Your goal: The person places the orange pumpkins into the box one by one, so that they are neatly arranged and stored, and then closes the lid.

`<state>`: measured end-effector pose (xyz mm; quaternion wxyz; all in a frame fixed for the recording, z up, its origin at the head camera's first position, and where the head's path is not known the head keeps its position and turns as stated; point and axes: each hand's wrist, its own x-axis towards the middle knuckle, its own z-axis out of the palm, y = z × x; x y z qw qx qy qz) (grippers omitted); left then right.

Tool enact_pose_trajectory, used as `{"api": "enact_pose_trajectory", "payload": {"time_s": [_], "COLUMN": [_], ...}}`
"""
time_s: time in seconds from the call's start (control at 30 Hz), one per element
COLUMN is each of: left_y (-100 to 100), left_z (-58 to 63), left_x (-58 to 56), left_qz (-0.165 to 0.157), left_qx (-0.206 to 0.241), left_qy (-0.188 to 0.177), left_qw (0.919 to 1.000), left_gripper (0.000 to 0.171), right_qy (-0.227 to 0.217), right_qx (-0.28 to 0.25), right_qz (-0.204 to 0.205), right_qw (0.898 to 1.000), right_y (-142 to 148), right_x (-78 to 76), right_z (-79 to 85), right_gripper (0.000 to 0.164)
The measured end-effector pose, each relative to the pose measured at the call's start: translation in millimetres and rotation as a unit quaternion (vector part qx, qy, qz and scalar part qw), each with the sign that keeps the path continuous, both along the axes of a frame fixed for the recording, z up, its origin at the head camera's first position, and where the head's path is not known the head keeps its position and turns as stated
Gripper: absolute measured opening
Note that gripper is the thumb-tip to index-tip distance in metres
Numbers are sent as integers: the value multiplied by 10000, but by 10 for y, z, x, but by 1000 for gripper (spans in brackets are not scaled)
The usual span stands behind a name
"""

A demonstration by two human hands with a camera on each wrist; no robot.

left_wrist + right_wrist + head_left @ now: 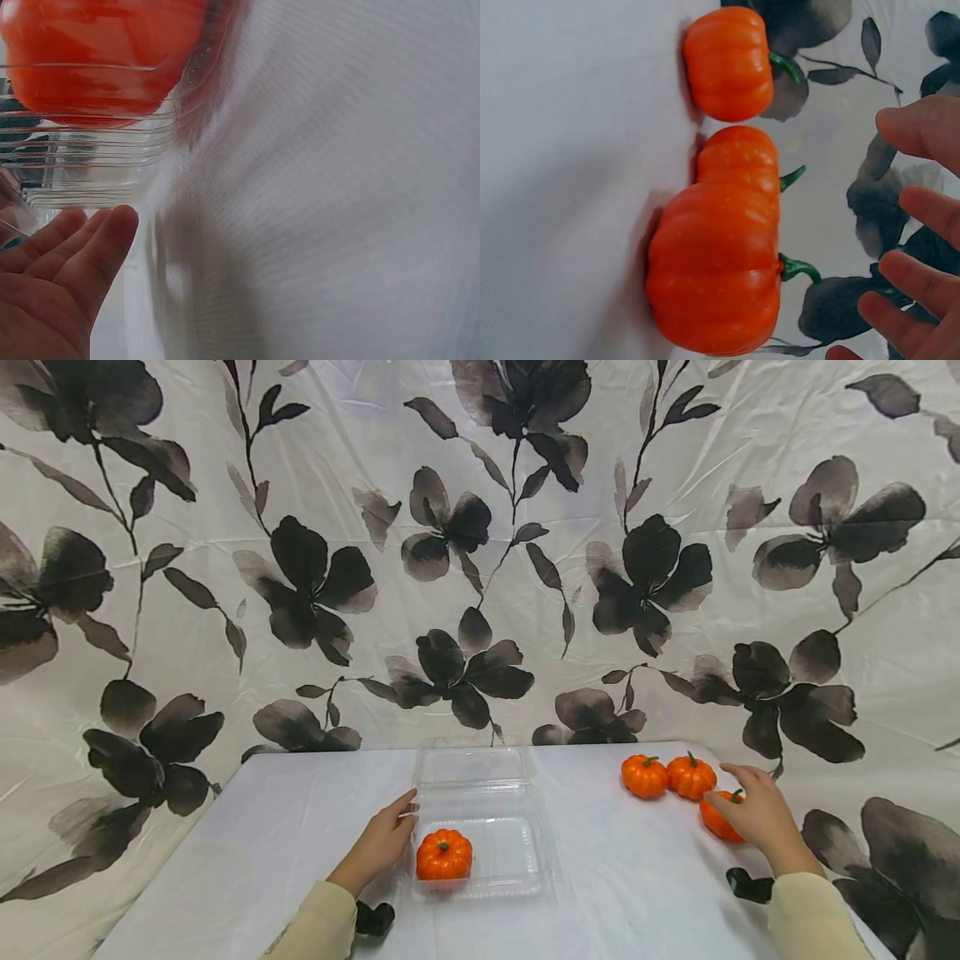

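Observation:
A clear plastic clamshell box (517, 853) lies with its lid folded back on the white table. One small orange pumpkin (444, 857) sits inside, at the box's front left. My left hand (381, 839) is at the left side of the box; in the left wrist view its extended fingertips (120, 221) touch or nearly touch the ridged wall. Over at the right, my right hand (761, 814) hovers with spread fingers above a green-stemmed pumpkin (718, 821), partly covering it. The right wrist view shows a gap between that pumpkin (712, 274) and the fingers.
Two more pumpkins, one on the left (643, 777) and one on the right (691, 777), stand side by side near the table's back right. Behind the white table (292, 810) hangs a pale cloth (555, 610) printed with dark flowers.

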<state>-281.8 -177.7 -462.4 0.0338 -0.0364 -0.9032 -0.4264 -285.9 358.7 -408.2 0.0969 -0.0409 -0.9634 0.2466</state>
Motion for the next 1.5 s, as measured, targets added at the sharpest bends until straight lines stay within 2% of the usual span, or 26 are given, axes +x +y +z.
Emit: {"api": "enact_pose_trajectory", "payload": {"time_s": [0.5,1.1,1.5], "left_y": [-16,-15,-3], "left_z": [-8,-8,-7], "left_x": [8,-5,5], "left_qz": [73,33,11], "left_qx": [-34,-6,-54], "left_qy": [-84,14,14], "left_qw": [9999,10000,10000], "left_gripper": [52,51,51], "right_qy": [-323,-742,-842], "right_qx": [-577,-1156,-1335], "right_qz": [-527,-1165,-1187], "right_qw": [9964,9836,9803], "right_y": [107,149,171], "right_x": [-47,-102,-120], "right_z": [-131,-317,-423], "right_gripper": [92,103,108]}}
